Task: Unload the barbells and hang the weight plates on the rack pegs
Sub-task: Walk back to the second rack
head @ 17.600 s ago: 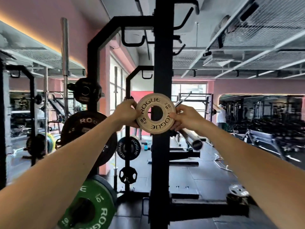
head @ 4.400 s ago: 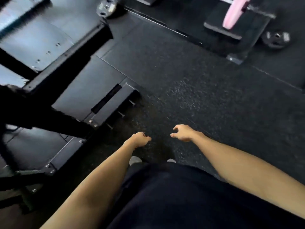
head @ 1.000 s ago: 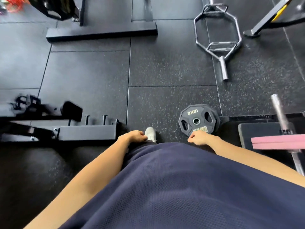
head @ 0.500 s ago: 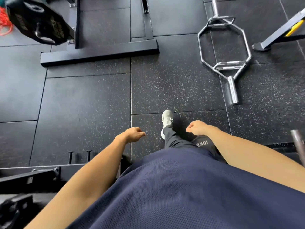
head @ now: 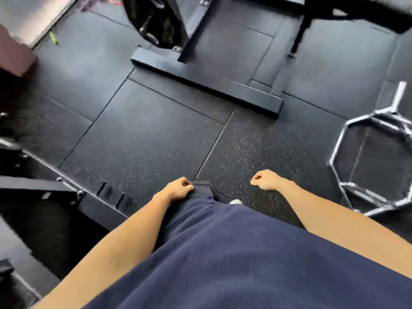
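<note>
I look down at black rubber floor tiles. My left hand (head: 178, 188) hangs loosely curled in front of my dark trouser leg and holds nothing. My right hand (head: 264, 179) hangs curled to the right of it, also with nothing in it. A black weight plate (head: 153, 21) hangs on a rack at the top of the view, blurred. That rack's black base beam (head: 207, 82) crosses the floor ahead of me. No barbell shows in this view.
A chrome hex trap bar (head: 365, 157) lies on the floor at the right. A black steel frame with short pegs (head: 73, 195) sits low at the left. A dark red block (head: 15, 54) stands at the far left. My navy shirt fills the bottom.
The view has swung left and forward: the rack base and hanging plate are nearer and turned, the trap bar has shifted to the right edge. Both hands still hang free.
</note>
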A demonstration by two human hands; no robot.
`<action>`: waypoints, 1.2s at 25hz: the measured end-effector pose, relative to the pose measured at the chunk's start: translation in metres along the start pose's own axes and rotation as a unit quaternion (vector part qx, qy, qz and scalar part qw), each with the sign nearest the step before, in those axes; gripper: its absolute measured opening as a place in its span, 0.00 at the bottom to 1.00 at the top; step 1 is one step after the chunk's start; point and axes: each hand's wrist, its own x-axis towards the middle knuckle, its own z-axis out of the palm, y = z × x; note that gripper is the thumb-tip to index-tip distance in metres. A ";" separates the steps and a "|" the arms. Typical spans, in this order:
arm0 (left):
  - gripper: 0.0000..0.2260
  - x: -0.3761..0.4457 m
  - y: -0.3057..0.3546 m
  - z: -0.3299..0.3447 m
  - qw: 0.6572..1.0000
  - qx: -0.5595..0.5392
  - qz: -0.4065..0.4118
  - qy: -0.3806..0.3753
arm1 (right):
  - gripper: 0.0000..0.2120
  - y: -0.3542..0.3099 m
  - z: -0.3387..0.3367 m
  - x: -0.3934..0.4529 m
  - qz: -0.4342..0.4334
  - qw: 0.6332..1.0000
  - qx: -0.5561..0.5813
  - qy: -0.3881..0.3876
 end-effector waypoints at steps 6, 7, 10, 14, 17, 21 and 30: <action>0.18 0.076 -0.002 -0.071 0.994 -0.092 -0.049 -0.031 | 0.17 -0.116 -0.100 0.112 -0.066 0.982 -0.169 -0.048; 0.19 0.092 -0.003 -0.091 0.993 -0.101 -0.051 -0.028 | 0.17 -0.137 -0.117 0.130 -0.076 0.978 -0.190 -0.048; 0.19 0.121 -0.002 -0.160 0.989 -0.135 -0.060 -0.009 | 0.16 -0.200 -0.166 0.172 -0.098 0.967 -0.233 -0.038; 0.17 0.149 -0.008 -0.263 0.980 -0.176 -0.078 0.039 | 0.15 -0.300 -0.225 0.221 -0.138 0.956 -0.258 -0.023; 0.17 0.169 -0.018 -0.318 0.972 -0.213 -0.086 0.047 | 0.15 -0.366 -0.246 0.257 -0.161 0.944 -0.283 -0.046; 0.18 0.206 -0.041 -0.378 0.962 -0.243 -0.117 0.026 | 0.16 -0.459 -0.272 0.312 -0.181 0.925 -0.326 -0.075; 0.18 0.280 -0.099 -0.586 0.923 -0.315 -0.190 0.115 | 0.16 -0.707 -0.354 0.440 -0.257 0.868 -0.413 -0.098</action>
